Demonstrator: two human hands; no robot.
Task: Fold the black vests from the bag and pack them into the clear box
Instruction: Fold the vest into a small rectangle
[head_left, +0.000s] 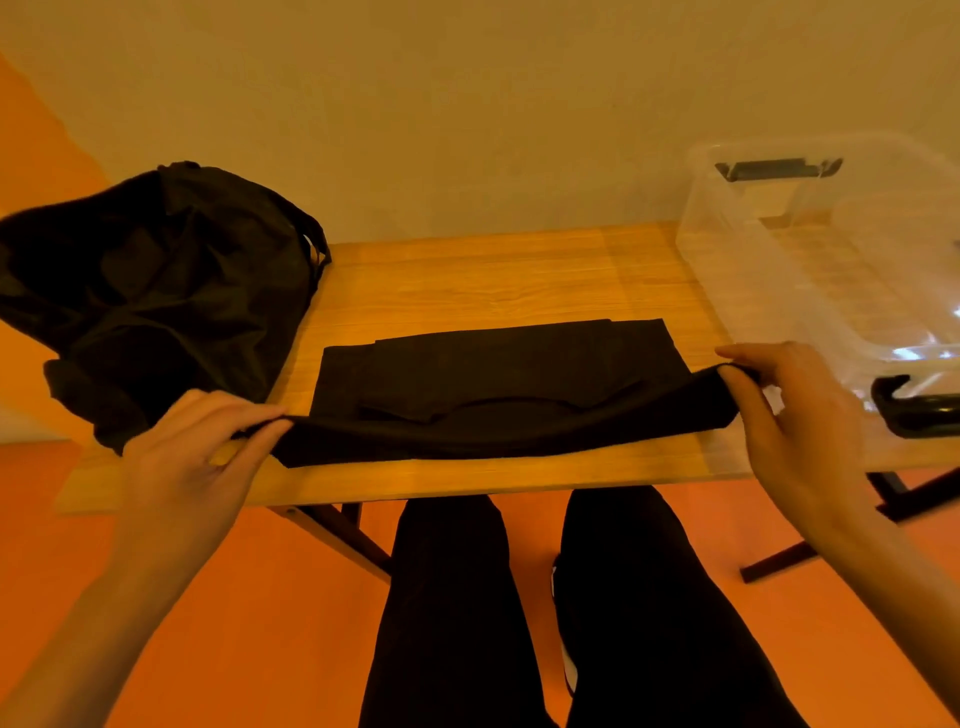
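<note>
Left hand (200, 457) and right hand (795, 415) each pinch an end of the black vest (498, 395), its near edge lifted off the worktop (467, 280). Bag (156, 291) sits left, clear box (831, 270) right.

black bag (156, 291) crowding table's (467, 270) left end, clear box (831, 270) filling right, bare strip between

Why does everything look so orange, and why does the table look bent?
Head view: dim, warm light tints the wall and table orange; the wide-angle lens bows the table's edges; the black vest and bag are so dark their folds barely show; white glare spots mark the clear box.
</note>
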